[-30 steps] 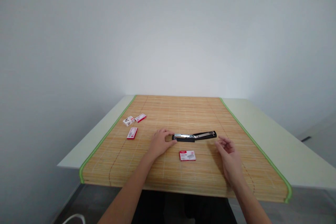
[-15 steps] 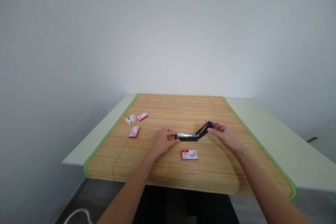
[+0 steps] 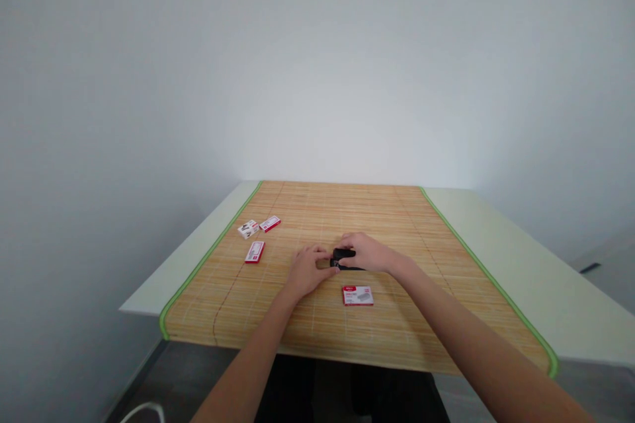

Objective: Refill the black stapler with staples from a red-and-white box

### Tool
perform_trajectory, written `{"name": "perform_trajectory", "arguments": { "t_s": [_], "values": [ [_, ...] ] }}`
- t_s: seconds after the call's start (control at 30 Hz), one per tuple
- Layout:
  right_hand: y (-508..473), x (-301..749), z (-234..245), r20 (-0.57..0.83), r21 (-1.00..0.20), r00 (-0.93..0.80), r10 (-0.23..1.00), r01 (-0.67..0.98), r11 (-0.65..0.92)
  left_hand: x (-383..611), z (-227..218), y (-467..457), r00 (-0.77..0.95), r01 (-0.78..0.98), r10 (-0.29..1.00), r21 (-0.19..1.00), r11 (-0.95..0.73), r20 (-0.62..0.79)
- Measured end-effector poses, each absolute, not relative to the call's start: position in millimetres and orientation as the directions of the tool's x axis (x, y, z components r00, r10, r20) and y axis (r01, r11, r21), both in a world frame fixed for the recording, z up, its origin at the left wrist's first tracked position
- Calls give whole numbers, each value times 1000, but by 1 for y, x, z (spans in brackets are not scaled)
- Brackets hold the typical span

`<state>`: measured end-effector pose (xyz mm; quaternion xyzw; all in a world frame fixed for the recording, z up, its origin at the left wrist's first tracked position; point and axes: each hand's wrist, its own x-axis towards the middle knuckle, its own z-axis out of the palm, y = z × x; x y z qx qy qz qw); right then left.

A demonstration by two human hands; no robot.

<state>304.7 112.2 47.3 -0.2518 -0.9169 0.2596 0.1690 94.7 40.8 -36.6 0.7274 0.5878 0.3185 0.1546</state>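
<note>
A black stapler (image 3: 341, 254) lies on the bamboo mat in front of me, its top folded down over its base. My left hand (image 3: 306, 270) pinches the stapler's left end between thumb and fingertips. From above, my right hand (image 3: 368, 253) wraps over the top arm, thumb on the near side, and hides most of the stapler's body. Just nearer to me than the stapler, a red-and-white staple box (image 3: 358, 296) lies flat.
On the mat's left side lie two small red-and-white boxes (image 3: 254, 252) and a white box with dark pictures (image 3: 248, 229). The bamboo mat (image 3: 347, 205) has green edging and covers the middle of a white table (image 3: 501, 244). A wall stands behind.
My right hand has swung the stapler's raised top arm leftward and down onto the base. My left hand has stayed at the left end.
</note>
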Motion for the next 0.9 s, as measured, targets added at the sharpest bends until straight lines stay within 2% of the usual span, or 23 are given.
{"name": "perform_trajectory", "arguments": {
  "t_s": [0.33,0.5,0.6,0.73,0.9],
  "values": [
    [111,339,30,121,-604,-774,621,439,665,95,-39,42,102,763,951,591,-263,291],
    [99,363,14,169,-581,-692,702,505,638,95,-39,44,108,776,951,574,-263,290],
    [84,375,7,198,-553,-571,797,606,572,95,-39,44,112,776,955,576,-256,274],
    [60,384,-5,267,-533,-322,908,736,418,96,-39,43,88,783,962,578,-228,260],
    [25,381,-21,304,-602,-142,942,738,305,97,-39,42,89,768,959,594,-238,269]
  ]
}}
